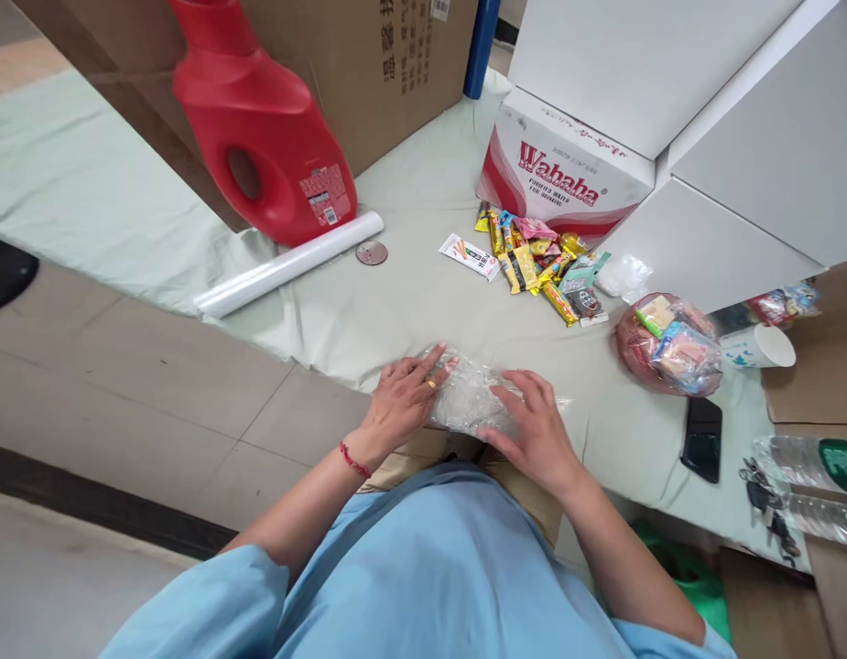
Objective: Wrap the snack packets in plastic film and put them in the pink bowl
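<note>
A crinkled sheet of clear plastic film [468, 398] lies at the table's near edge, right in front of my body. My left hand [406, 398], with a ring and a red bracelet, rests on its left side, fingers stretched out over the film. On the right side my right hand [533, 421] touches the film with fingers spread and slightly bent. Neither hand wraps round anything. Whether anything lies under the film cannot be made out.
Behind are a white roll [289, 265], a round metal disc [372, 253], a red detergent jug [265, 128], a pile of wrapped snacks [526, 256] and a Wahaha carton [567, 169]. To the right sit a snack-filled bowl [635, 352], paper cup [756, 348], phone [702, 439], keys [766, 503] and bottles [821, 490].
</note>
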Motion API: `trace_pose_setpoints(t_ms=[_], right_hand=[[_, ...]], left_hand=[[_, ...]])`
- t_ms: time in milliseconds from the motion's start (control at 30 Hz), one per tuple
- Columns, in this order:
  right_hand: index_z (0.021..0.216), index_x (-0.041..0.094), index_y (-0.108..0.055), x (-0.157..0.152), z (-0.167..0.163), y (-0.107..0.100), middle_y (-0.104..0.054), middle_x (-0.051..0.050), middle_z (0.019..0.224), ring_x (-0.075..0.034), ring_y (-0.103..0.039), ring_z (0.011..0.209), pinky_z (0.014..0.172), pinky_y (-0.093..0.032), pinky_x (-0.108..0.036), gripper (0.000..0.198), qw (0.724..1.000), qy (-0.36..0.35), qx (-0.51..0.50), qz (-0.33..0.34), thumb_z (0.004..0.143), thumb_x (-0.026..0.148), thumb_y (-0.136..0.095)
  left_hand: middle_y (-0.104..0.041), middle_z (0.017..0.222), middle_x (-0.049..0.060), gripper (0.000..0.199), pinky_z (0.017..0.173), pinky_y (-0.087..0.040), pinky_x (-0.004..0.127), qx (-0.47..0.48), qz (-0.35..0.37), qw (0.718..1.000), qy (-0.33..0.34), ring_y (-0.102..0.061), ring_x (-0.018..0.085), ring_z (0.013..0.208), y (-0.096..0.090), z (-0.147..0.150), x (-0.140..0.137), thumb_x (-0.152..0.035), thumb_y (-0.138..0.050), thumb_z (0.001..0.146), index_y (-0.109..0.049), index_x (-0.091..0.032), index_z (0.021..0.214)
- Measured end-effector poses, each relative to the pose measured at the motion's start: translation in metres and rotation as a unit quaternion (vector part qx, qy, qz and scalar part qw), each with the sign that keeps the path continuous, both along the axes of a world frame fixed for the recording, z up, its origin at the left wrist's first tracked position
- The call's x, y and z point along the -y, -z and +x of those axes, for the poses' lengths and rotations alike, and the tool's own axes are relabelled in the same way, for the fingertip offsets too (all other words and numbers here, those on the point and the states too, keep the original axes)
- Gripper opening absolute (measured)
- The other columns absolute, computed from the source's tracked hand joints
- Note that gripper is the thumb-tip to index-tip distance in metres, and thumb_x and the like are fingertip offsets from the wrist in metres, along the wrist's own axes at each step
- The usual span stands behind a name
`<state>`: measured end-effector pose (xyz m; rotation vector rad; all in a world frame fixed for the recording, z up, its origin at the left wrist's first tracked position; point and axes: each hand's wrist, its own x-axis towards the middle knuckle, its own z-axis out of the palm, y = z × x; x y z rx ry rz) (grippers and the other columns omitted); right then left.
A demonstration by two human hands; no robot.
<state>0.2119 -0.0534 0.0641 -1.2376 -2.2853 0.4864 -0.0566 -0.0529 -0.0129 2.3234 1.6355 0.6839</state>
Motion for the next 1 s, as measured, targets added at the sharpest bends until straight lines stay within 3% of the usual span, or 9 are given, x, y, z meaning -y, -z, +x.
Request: trace_pose_setpoints(t_ms=[133,233,367,467,633,767,833,900,1000], right_hand=[[0.102,0.026,-0.079,-0.031,-0.012,0.004,-0.077,-0.01,0.109,-0.029,-0.066,0.11,0.096,-0.057,-0.049,0.024,0.999,-0.002,-0.021,-0.045,0.105,0.035,-0.057],[0.094,0.024,-0.077,-0.067,0.004,-0.014,-0.076,-0.004,0.087,-0.022,-0.068,0.082,0.079,-0.057,-0.038,0.027,0.983,-0.003,-0.062,-0.176,0.099,0.047,-0.065],[0.083,0.021,-0.073,-0.113,0.026,-0.042,-0.072,0.0,0.075,-0.017,-0.065,0.07,0.07,-0.056,-0.031,0.043,0.911,0.001,-0.122,-0.393,0.082,0.063,-0.079],[0.08,0.019,-0.073,-0.142,0.033,-0.048,-0.073,-0.002,0.077,-0.017,-0.067,0.073,0.075,-0.058,-0.033,0.046,0.874,-0.008,-0.126,-0.47,0.072,0.062,-0.087],[0.084,0.018,-0.075,-0.16,0.026,-0.039,-0.072,-0.003,0.078,-0.017,-0.065,0.076,0.074,-0.057,-0.032,0.048,0.921,0.079,-0.156,-0.348,0.072,0.063,-0.088],[0.123,0.022,-0.073,-0.133,0.024,-0.036,-0.075,-0.01,0.114,-0.025,-0.069,0.111,0.093,-0.059,-0.041,0.063,0.94,0.096,-0.203,-0.257,0.093,0.076,-0.062],[0.142,0.026,-0.064,-0.116,0.028,-0.031,-0.07,-0.012,0.133,-0.028,-0.065,0.126,0.099,-0.058,-0.045,0.072,0.948,0.081,-0.171,-0.257,0.089,0.075,-0.067],[0.146,0.026,-0.061,-0.105,0.036,-0.019,-0.07,-0.013,0.134,-0.029,-0.067,0.12,0.098,-0.058,-0.045,0.081,0.958,0.083,-0.099,-0.256,0.079,0.065,-0.083],[0.129,0.019,-0.07,-0.109,0.053,0.005,-0.076,-0.008,0.101,-0.023,-0.071,0.087,0.085,-0.06,-0.041,0.057,0.956,0.099,-0.036,-0.273,0.083,0.051,-0.078]], left_hand=[[-0.046,0.169,0.006,0.055,0.094,-0.047,0.046,-0.016,0.013,1.0,0.011,-0.062,0.031,0.12,0.002,-0.003,0.002,-0.024,-0.047,0.104,-0.054,-0.037,0.157],[-0.047,0.168,0.007,0.053,0.093,-0.046,0.044,-0.015,0.022,1.0,0.014,-0.063,0.03,0.121,0.005,-0.005,0.004,-0.025,-0.047,0.106,-0.053,-0.038,0.157],[-0.05,0.166,0.008,0.05,0.093,-0.047,0.043,-0.009,0.044,0.999,0.019,-0.065,0.029,0.121,0.01,-0.009,0.003,-0.029,-0.047,0.108,-0.054,-0.037,0.156],[-0.05,0.166,0.01,0.047,0.095,-0.048,0.043,-0.015,0.05,0.998,0.033,-0.065,0.029,0.122,0.013,-0.012,0.003,-0.03,-0.047,0.108,-0.056,-0.034,0.154],[-0.053,0.163,0.013,0.042,0.096,-0.054,0.045,0.051,0.051,0.997,0.007,-0.067,0.028,0.122,0.015,-0.017,0.007,-0.032,-0.046,0.109,-0.062,-0.027,0.148],[-0.051,0.164,0.015,0.039,0.105,-0.056,0.047,0.143,0.054,0.988,-0.025,-0.066,0.026,0.125,0.006,-0.02,0.009,-0.029,-0.045,0.109,-0.065,-0.022,0.141],[-0.053,0.163,0.014,0.035,0.108,-0.055,0.048,0.134,0.056,0.989,-0.033,-0.063,0.027,0.129,-0.001,-0.022,0.006,-0.028,-0.047,0.108,-0.071,-0.021,0.132],[-0.059,0.158,0.011,0.034,0.108,-0.055,0.051,0.093,0.044,0.994,-0.025,-0.059,0.03,0.132,-0.007,-0.023,0.0,-0.028,-0.048,0.107,-0.075,-0.022,0.126],[-0.066,0.15,0.008,0.036,0.104,-0.054,0.053,0.022,-0.005,1.0,0.012,-0.059,0.032,0.131,-0.011,-0.023,-0.013,-0.028,-0.047,0.106,-0.075,-0.025,0.129]])
